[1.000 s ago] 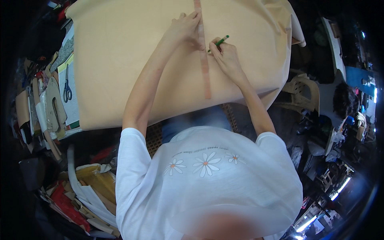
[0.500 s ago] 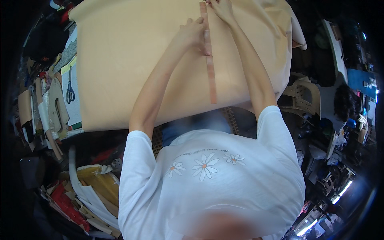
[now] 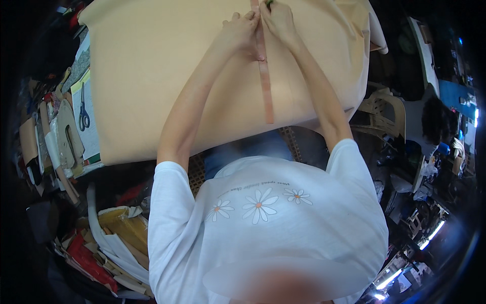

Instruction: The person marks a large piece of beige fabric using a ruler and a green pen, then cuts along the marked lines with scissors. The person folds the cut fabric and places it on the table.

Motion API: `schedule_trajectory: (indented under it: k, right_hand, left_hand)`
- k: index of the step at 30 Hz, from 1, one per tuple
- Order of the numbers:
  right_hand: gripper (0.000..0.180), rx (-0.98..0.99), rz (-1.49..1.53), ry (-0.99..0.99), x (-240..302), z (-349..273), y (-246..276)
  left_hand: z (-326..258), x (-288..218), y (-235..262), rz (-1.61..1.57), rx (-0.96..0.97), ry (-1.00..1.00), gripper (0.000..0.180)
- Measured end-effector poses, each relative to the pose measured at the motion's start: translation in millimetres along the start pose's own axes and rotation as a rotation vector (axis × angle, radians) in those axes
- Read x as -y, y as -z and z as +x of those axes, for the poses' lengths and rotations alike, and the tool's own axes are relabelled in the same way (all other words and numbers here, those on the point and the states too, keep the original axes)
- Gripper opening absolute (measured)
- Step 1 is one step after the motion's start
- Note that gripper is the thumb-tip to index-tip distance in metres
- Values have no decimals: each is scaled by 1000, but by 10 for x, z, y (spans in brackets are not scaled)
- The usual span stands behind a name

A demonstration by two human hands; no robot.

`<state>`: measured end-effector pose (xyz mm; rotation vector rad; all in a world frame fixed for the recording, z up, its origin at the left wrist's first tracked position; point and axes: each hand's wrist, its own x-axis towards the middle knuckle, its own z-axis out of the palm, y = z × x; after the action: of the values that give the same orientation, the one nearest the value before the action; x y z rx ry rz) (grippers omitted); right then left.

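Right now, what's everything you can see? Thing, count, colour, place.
sheet: one, beige, upper centre
strip: one, reddish-brown, on the sheet
green tool: one, green, mostly hidden, upper edge
scissors: one pair, blue handles, left of the sheet
plastic chair: one, tan, right of the sheet
panel: one, blue, far right
lamps: at least two, white, lower right
remaining clutter: uncountable, mixed, both sides
shirt: one, white, lower centre
left hand: one, bare, on the strip
right hand: one, bare, holding the green tool

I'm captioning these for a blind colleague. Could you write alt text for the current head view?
A person's left hand rests on a reddish-brown strip lying on a broad tan sheet, while the right hand beside it grips a mostly hidden green item. Blue scissors lie on pale paper off to the left.
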<state>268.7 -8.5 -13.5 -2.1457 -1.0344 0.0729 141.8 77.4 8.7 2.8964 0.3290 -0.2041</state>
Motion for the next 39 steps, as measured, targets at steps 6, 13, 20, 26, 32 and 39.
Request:
schedule_trajectory:
  k: [6, 13, 20, 26, 32, 39]
  right_hand:
    - [23, 100, 89, -131, 411, -1129, 421]
    - [32, -85, 415, -216, -41, -440, 492]
    - [33, -240, 255, 32, -362, 441, 31]
    - [31, -213, 140, 89, -470, 663, -148]
    - [33, -301, 90, 201, -628, 761, -204]
    - [34, -81, -75, 8, -228, 211, 68]
  left_hand:
    - [12, 19, -22, -8, 28, 3, 119]
    - [95, -159, -30, -63, -64, -33, 122]
    - [99, -143, -15, -71, -32, -22, 119]
    - [84, -154, -2, -56, -13, -20, 113]
    - [77, -191, 7, -23, -29, -13, 114]
    - [128, -177, -3, -10, 19, 6, 117]
